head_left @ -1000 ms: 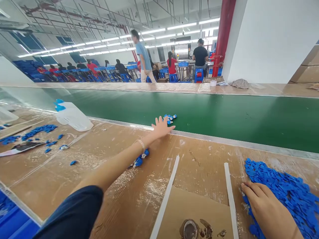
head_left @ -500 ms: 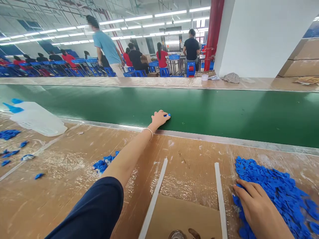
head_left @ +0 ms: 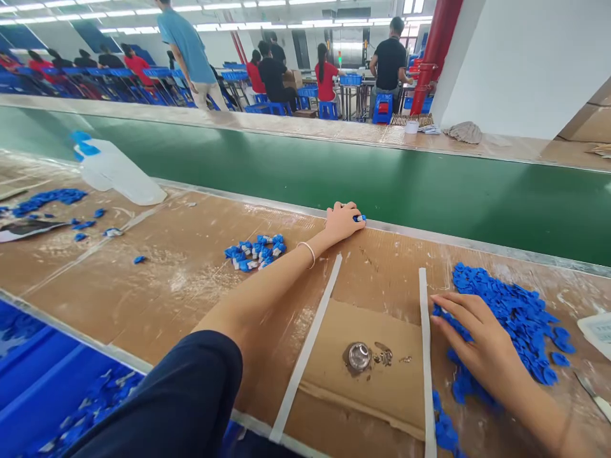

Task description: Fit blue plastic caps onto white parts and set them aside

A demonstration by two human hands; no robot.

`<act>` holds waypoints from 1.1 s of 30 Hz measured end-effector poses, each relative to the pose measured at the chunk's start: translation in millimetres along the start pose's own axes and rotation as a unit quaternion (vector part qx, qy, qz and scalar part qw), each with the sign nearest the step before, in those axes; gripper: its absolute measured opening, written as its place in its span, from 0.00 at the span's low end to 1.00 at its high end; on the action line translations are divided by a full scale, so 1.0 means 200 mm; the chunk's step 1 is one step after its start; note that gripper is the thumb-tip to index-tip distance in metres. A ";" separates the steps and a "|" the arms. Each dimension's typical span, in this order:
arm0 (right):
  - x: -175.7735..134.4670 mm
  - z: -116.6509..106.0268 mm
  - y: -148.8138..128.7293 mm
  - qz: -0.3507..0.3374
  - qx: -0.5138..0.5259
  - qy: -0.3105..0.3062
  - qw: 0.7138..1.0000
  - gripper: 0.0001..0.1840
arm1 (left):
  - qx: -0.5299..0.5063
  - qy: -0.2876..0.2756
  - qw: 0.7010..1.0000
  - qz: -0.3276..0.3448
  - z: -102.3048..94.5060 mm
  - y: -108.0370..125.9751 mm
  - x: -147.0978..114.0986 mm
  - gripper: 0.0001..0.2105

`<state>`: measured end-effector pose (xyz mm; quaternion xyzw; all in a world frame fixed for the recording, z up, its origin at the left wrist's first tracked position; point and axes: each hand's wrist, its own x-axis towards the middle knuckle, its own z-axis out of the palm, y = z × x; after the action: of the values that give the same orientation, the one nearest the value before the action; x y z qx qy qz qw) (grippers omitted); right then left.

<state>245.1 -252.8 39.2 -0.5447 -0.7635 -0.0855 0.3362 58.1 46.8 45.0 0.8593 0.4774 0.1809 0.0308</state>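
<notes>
My left hand (head_left: 344, 221) is closed at the near edge of the green conveyor belt (head_left: 296, 172), palm down. A small blue-and-white piece (head_left: 360, 218) shows between its fingers. On the brown work surface, my right hand (head_left: 482, 337) curls at the left side of a pile of flat blue pieces (head_left: 506, 312). Blue material (head_left: 451, 321) sits between its thumb and fingers; how many pieces, I cannot tell. Left of my forearm lies a cluster of blue-and-white pieces (head_left: 255, 252). Between two white strips, a cardboard sheet (head_left: 382, 401) bears a small round metal cup (head_left: 359, 357) and dark wet smears.
White plastic jugs with blue tops (head_left: 119, 168) lie at the left by the belt. Blue bins (head_left: 33, 388) holding pieces are below the table edge. A blade-like tool (head_left: 592, 394) and a white container (head_left: 596, 334) are at right. Several people sit or stand beyond the belt.
My view has tilted down and shifted left. My left hand has drawn back from the belt to its near edge, still closed on its piece. My right hand has moved left toward the white strip.
</notes>
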 end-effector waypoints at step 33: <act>0.14 0.09 -0.41 0.228 0.446 -0.096 0.860 0.14 | -0.784 -0.261 0.542 -0.150 -0.34 0.11 -0.91 0.12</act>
<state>159.8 -255.3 62.0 -0.5009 -0.6025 0.3961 0.4788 -33.0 -124.3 61.9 0.4174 0.2380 0.2432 0.8426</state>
